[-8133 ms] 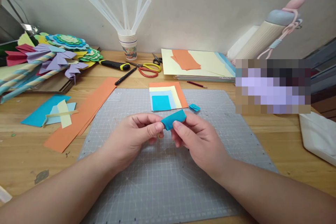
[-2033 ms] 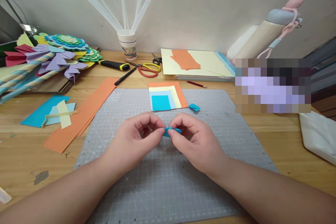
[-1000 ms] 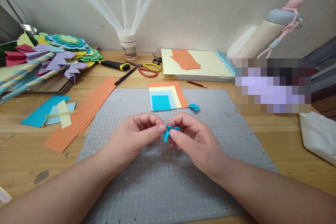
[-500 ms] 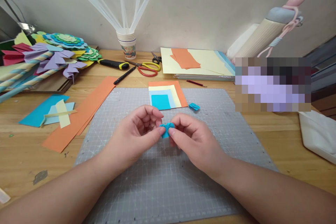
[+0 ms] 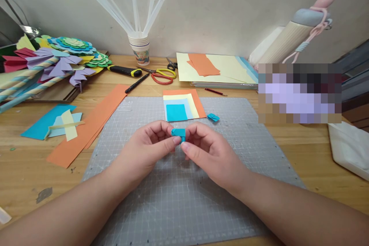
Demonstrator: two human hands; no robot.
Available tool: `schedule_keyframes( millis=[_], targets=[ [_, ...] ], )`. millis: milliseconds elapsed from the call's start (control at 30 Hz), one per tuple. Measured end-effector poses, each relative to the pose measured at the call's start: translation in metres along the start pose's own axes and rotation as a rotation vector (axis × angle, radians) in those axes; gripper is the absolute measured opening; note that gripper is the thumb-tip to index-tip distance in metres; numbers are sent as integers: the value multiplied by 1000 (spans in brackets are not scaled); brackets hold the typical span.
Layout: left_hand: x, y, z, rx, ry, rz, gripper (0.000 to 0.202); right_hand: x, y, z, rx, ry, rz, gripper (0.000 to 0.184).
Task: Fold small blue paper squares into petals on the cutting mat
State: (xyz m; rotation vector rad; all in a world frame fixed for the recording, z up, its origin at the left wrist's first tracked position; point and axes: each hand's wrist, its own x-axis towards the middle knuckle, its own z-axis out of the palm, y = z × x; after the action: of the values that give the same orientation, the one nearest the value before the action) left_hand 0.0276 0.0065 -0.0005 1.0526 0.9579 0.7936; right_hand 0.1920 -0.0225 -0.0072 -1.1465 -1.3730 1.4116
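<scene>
Holding a small folded blue paper (image 5: 179, 132) between left hand (image 5: 147, 153) and right hand (image 5: 212, 153), fingertips pinched on it from both sides. Held just over the middle of the grey mat (image 5: 178, 203). At the mat's far edge, a pile of paper squares (image 5: 192, 104) and a tiny blue bit (image 5: 213, 117) just beside it. Off the mat's left edge, a long orange strip (image 5: 89, 127) on the table (image 5: 302, 153).

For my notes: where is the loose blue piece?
Head view: the loose blue piece lies on the grey mat, right of the stacked squares, beyond the right hand.
</scene>
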Motion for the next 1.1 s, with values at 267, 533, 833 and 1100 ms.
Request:
schedule_keyframes(
  millis=[267,533,833,1100],
  targets=[
    [-1,-1,1,-9,-48,7,12,-1,1,0,-23,62,0,11],
    [-3,3,5,59,-92,-16,14,-1,0,-1,-71,77,4,10],
    [-1,2,2,180,-36,32,20,0,0,-2,-131,111,25,12],
    [-1,1,3,218,-16,-7,12,-1,1,-2,-82,145,-4,14]
  ],
)
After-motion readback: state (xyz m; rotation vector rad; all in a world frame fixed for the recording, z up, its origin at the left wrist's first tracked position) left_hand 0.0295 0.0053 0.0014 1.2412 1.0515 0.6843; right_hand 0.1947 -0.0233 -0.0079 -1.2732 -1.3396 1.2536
